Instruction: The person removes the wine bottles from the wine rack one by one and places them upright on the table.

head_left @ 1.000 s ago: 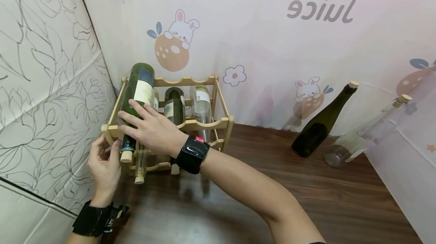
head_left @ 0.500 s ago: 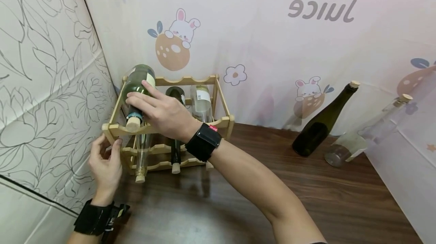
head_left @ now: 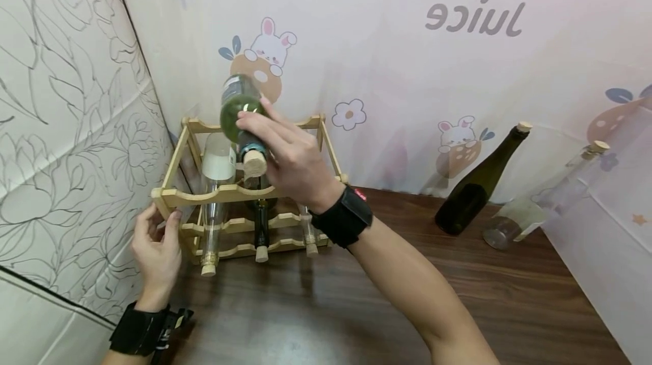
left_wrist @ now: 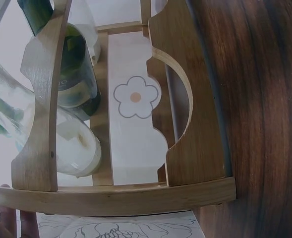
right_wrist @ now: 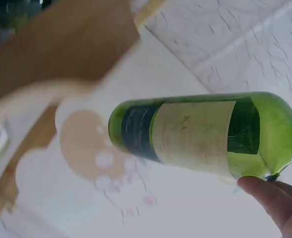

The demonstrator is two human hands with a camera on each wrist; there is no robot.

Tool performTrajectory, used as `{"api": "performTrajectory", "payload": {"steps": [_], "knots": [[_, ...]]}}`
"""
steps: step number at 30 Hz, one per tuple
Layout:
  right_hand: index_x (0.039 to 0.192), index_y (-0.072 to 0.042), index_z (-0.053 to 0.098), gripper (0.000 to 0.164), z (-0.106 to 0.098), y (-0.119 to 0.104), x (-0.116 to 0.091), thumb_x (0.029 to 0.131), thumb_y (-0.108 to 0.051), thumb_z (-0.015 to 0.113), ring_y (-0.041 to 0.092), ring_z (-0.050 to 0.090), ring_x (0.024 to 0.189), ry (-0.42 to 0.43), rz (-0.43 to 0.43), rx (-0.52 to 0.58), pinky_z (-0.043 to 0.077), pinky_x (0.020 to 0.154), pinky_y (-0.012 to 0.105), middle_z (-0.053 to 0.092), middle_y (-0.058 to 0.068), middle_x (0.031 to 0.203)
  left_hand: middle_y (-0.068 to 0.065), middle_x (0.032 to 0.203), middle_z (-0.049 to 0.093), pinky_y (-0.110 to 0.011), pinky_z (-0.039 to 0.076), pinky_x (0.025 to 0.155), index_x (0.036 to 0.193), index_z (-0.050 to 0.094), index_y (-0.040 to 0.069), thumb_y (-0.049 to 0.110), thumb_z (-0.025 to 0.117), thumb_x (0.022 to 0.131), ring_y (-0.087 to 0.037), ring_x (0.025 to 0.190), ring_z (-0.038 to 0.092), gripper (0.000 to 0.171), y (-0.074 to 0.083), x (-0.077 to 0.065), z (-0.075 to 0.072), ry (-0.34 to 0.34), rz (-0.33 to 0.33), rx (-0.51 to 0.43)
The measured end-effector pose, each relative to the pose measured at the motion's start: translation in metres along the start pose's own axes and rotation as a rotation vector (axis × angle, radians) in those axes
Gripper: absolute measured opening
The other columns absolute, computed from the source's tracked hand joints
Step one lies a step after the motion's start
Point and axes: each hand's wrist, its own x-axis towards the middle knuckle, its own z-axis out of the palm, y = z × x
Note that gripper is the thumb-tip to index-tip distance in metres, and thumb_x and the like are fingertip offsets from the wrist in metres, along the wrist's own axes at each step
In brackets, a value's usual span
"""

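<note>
My right hand [head_left: 297,164] grips a corked green wine bottle [head_left: 235,106] near its neck, above the wooden wine rack [head_left: 196,196]. The bottle's cork points toward me, and in the right wrist view its label [right_wrist: 195,134] shows beside my fingers. At the rack's front left corner post, my left hand [head_left: 158,254] holds on with thumb and fingers. Below the top tier lie a clear bottle [head_left: 219,166] at left, a dark bottle [head_left: 261,226] in the middle and another clear bottle [head_left: 308,232] at right, corks facing front.
A dark green corked bottle [head_left: 466,192] and a clear corked bottle [head_left: 535,209] stand on the brown wood-grain table [head_left: 407,286] to the right. A printed wall covering [head_left: 387,42] rises right behind the rack, and another [head_left: 76,127] stands close at left.
The green bottle has been lifted off the rack's top left and carried right, toward the middle. My right hand went from spread over it to gripping it. The left hand stays put.
</note>
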Motion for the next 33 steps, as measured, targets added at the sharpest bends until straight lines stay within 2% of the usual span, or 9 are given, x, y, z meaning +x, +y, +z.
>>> {"api": "performTrajectory", "payload": {"steps": [5, 9, 14, 21, 28, 30, 33], "knots": [[0.122, 0.010, 0.065, 0.033, -0.036, 0.008, -0.003, 0.091, 0.004, 0.076, 0.045, 0.071, 0.120, 0.103, 0.061, -0.002, 0.046, 0.121, 0.039, 0.073, 0.029, 0.122, 0.022, 0.110, 0.069, -0.008, 0.055, 0.084, 0.130, 0.062, -0.014, -0.007, 0.070, 0.095, 0.002, 0.099, 0.068, 0.037, 0.001, 0.000, 0.001, 0.003, -0.016, -0.017], [0.124, 0.010, 0.065, 0.036, -0.071, 0.011, -0.009, 0.092, 0.000, 0.078, 0.047, 0.071, 0.118, 0.120, 0.159, -0.042, 0.047, 0.119, 0.039, 0.072, 0.031, 0.122, 0.019, 0.111, 0.071, -0.008, 0.056, 0.084, 0.130, 0.062, -0.014, -0.008, 0.070, 0.095, 0.001, 0.100, 0.068, 0.036, 0.001, 0.001, 0.003, 0.004, -0.013, -0.044], [0.127, 0.006, 0.067, 0.040, -0.108, 0.016, -0.020, 0.093, -0.010, 0.080, 0.044, 0.071, 0.119, 0.068, 0.268, -0.140, 0.052, 0.114, 0.036, 0.073, 0.029, 0.125, 0.018, 0.109, 0.071, -0.008, 0.055, 0.084, 0.129, 0.064, -0.012, -0.008, 0.070, 0.095, 0.000, 0.099, 0.068, 0.035, 0.004, 0.000, 0.002, 0.017, -0.021, -0.054], [0.126, 0.006, 0.069, 0.038, -0.143, 0.029, -0.033, 0.098, -0.018, 0.077, 0.038, 0.074, 0.116, -0.041, 0.389, -0.238, 0.062, 0.100, 0.047, 0.075, 0.025, 0.123, 0.017, 0.109, 0.070, -0.008, 0.054, 0.082, 0.131, 0.064, -0.009, -0.007, 0.070, 0.096, 0.000, 0.099, 0.068, 0.036, 0.005, -0.003, 0.002, 0.033, -0.036, -0.047], [0.121, 0.007, 0.070, 0.035, -0.164, 0.046, -0.050, 0.096, -0.015, 0.079, 0.041, 0.074, 0.115, -0.116, 0.640, -0.262, 0.064, 0.091, 0.053, 0.076, 0.025, 0.119, 0.018, 0.110, 0.068, -0.010, 0.055, 0.084, 0.133, 0.063, -0.009, -0.005, 0.069, 0.097, -0.001, 0.101, 0.067, 0.036, 0.006, -0.003, 0.001, 0.015, -0.054, -0.021], [0.118, 0.007, 0.070, 0.032, -0.170, 0.053, -0.058, 0.096, -0.015, 0.078, 0.043, 0.073, 0.114, -0.142, 0.711, -0.280, 0.063, 0.090, 0.056, 0.076, 0.027, 0.118, 0.018, 0.110, 0.068, -0.011, 0.054, 0.085, 0.133, 0.063, -0.009, -0.004, 0.069, 0.097, -0.001, 0.102, 0.067, 0.036, 0.006, -0.003, 0.001, 0.010, -0.057, -0.019], [0.112, 0.004, 0.070, 0.026, -0.177, 0.064, -0.072, 0.098, -0.017, 0.077, 0.047, 0.071, 0.117, -0.192, 0.800, -0.312, 0.059, 0.098, 0.059, 0.075, 0.028, 0.118, 0.018, 0.110, 0.068, -0.011, 0.054, 0.085, 0.133, 0.063, -0.008, -0.004, 0.070, 0.097, -0.001, 0.102, 0.067, 0.036, 0.007, -0.003, 0.001, 0.006, -0.053, -0.020]]}}
